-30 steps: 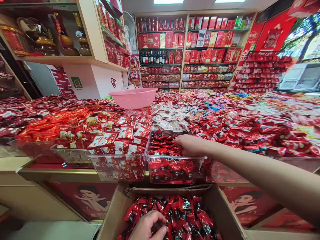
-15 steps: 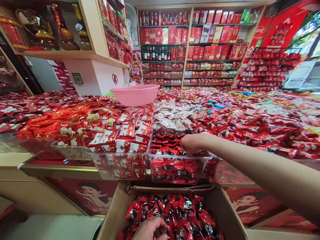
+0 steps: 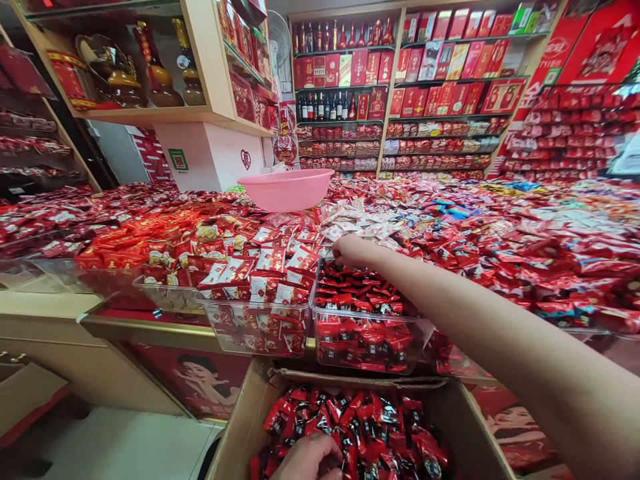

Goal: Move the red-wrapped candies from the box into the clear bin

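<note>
A clear plastic bin (image 3: 370, 347) stands at the counter's front edge, filled with red-and-black wrapped candies (image 3: 357, 293). My right hand (image 3: 353, 251) is over its back left corner, fingers bent down and closed; whatever they hold is hidden. Below the counter sits an open cardboard box (image 3: 480, 427), where more candies of that kind (image 3: 370, 427) lie loose. Low in this box, my left hand (image 3: 310, 457) rests on the candies with its fingers loosely curved and a gap between thumb and index finger. Its fingertips are partly hidden.
Left of the bin is another clear bin of white-and-red packets (image 3: 265, 327). A pink plastic basket (image 3: 286, 190) rests on the heaped sweets behind. Shelves (image 3: 340, 87) of bottles and boxes line the back wall, and a cabinet (image 3: 140, 67) overhangs the left side.
My right hand has moved from the bin's right side to its back left corner. My left hand stays in the box, slightly more curled. The view has shifted left.
</note>
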Available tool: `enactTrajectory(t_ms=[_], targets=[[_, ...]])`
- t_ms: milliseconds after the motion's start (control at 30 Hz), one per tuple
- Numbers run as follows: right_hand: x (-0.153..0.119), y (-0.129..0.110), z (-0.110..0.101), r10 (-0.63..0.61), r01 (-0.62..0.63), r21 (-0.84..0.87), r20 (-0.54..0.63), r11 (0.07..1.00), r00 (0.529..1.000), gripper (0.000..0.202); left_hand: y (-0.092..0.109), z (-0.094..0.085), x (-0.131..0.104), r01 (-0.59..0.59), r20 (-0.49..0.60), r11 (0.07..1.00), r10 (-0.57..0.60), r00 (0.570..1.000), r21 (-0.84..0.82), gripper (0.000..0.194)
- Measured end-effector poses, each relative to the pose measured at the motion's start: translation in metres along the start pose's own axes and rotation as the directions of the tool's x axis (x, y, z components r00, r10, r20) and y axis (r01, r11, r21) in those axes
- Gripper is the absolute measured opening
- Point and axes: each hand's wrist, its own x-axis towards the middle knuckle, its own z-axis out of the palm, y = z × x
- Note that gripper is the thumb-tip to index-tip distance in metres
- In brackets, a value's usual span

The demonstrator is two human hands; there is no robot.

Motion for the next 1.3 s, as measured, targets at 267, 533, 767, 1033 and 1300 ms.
enactTrajectory(t_ms=[267, 533, 767, 1033, 1300], targets=[[-0.05, 0.005, -0.037, 0.023, -0.007, 0.209, -0.072, 0.978, 0.997, 0.016, -0.006, 0.002, 0.006, -0.006, -0.01, 0.999, 0.007, 1.0, 0.032, 0.021], [-0.082, -0.01, -0.005, -0.167, 0.163, 0.058, 0.09, 0.985, 0.982, 0.012, -0.006, 0.005, 0.012, -0.039, 0.018, 0.997, 0.038, 0.999, 0.07, 0.019], [-0.083, -0.007, 0.016, -0.244, 0.203, 0.191, 0.226, 0.96, 0.943, 0.017, -0.017, 0.009, 0.009, -0.001, 0.003, 0.999, 0.001, 1.0, 0.053, 0.018], [-0.083, -0.002, 0.028, -0.272, 0.209, 0.259, 0.239, 0.943, 0.932, 0.011, -0.024, 0.011, 0.015, 0.056, 0.054, 0.995, -0.06, 0.997, 0.079, 0.019], [-0.085, -0.005, 0.019, -0.272, 0.225, 0.284, 0.14, 0.932, 0.952, 0.021, -0.022, 0.012, 0.015, 0.022, 0.045, 0.995, -0.026, 0.999, 0.096, 0.018]])
